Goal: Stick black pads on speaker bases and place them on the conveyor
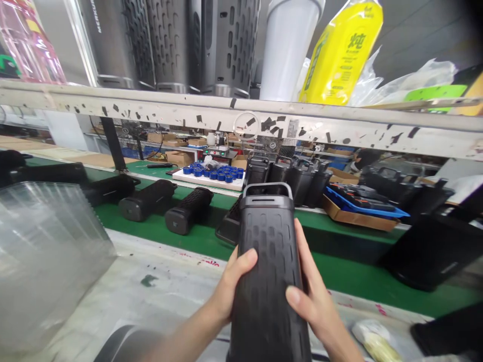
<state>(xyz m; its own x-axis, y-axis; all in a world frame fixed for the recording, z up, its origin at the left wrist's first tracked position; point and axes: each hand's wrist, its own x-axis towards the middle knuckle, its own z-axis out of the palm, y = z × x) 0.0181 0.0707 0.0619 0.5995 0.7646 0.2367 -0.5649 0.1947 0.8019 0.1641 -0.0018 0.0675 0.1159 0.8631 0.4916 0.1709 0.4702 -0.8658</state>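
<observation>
**Black ribbed casing, held upright in both hands**

Item in hand: a tall black casing [268,271] with a grey handle at its top, standing upright between the hands. The left hand [231,286] is wrapping its left flank, thumb lying across the front. The right hand [311,296] is gripping the right flank, fingers behind, thumb forward. Both are closed on it.

Step, as judged: the piece is being held up for inspection or turning. Any next move calls for a firm two-sided grip, since the body is long and top-heavy looking.

Near the left hand: a clear plastic sheet stack [45,256] is lying well off to its left on the pale worktop [169,286]. Open room is lying between them.

Beyond the hands: a green belt [158,226] is carrying three black cylinders [186,210] on their sides. Just behind the casing, a group of upright black units [290,176] is crowding the belt's far edge.

Farther: a tray of blue caps [213,175]. Overhead, a shelf rail [241,118] is limiting upward lift.
</observation>
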